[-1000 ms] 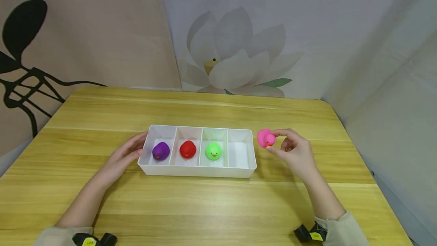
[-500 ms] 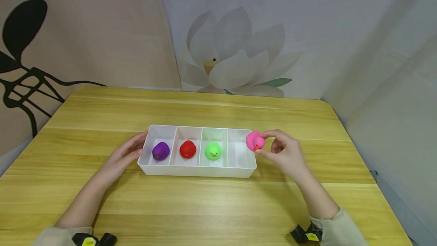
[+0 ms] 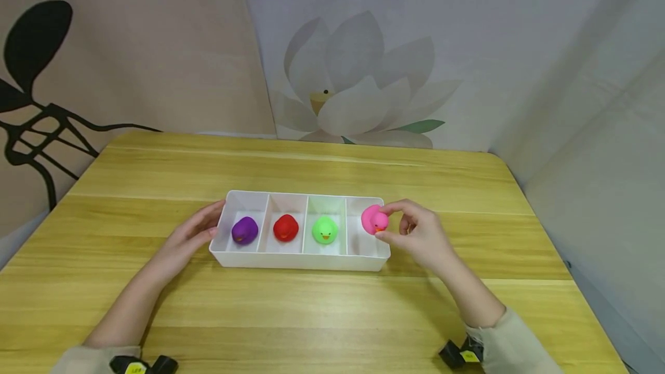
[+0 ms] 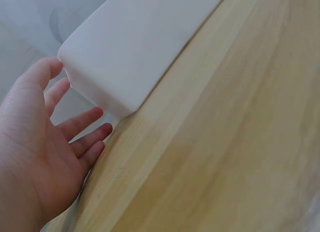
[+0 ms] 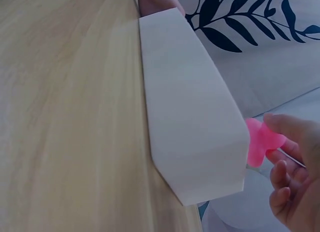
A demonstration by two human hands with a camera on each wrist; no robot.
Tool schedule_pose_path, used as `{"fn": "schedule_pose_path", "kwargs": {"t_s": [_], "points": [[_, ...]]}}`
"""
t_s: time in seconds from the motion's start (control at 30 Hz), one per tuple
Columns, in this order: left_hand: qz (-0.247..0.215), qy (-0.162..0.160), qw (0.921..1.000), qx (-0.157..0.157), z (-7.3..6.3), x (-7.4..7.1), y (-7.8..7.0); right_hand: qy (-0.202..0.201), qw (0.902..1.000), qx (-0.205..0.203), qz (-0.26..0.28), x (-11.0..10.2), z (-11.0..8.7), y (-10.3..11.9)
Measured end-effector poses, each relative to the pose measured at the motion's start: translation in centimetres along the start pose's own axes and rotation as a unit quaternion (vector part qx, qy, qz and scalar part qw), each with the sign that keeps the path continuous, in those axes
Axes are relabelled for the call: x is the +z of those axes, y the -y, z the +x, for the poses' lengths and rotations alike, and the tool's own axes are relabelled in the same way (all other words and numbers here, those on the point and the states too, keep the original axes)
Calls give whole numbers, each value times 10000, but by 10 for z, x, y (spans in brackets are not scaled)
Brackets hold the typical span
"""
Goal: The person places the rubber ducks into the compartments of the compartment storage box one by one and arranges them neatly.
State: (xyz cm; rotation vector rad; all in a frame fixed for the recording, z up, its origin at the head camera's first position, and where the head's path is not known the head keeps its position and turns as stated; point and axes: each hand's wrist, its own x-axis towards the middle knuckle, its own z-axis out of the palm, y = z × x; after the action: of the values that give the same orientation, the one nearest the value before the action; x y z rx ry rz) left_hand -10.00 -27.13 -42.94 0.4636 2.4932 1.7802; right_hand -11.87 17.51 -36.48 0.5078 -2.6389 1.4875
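Observation:
A white box with divided compartments (image 3: pixel 301 261) lies lengthwise on the table. From left to right it holds a purple rubber duck (image 3: pixel 245 230), a red rubber duck (image 3: pixel 286 228) and a green rubber duck (image 3: pixel 324 229), one per compartment. My right hand (image 3: pixel 422 236) pinches a pink rubber duck (image 3: pixel 372 220) between thumb and fingers over the rightmost compartment. In the right wrist view that pink duck shows at the box's upper rim. At the box's left end, my left hand (image 3: pixel 184 241) touches the wall with loosely extended fingers; the left wrist view shows the thumb at the corner.
The wooden table (image 3: pixel 291 316) extends on all sides of the box. Behind it hangs a printed cloth (image 3: pixel 208 45) with a lotus and dark plant shapes; another pale cloth (image 3: pixel 597 149) hangs at the right.
My right hand has carried the pink rubber duck leftward, from beside the box to over its rightmost compartment. My left hand and the box have stayed put.

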Motion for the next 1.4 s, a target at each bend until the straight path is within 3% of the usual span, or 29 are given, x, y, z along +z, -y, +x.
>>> {"fn": "schedule_pose_path", "kwargs": {"t_s": [0.97, 1.2, 1.4], "points": [[-32, -35, 10000, 21, -1, 1, 0, 757, 9923, 264, -944, 18, 13, -11], [-64, -45, 10000, 19, 0, 1, 0, 895, 9876, 46, -1289, 19, 17, -10], [-28, -32, 10000, 51, 0, 1, -1, 1158, 9763, -167, -1820, 19, 24, -5]]}}
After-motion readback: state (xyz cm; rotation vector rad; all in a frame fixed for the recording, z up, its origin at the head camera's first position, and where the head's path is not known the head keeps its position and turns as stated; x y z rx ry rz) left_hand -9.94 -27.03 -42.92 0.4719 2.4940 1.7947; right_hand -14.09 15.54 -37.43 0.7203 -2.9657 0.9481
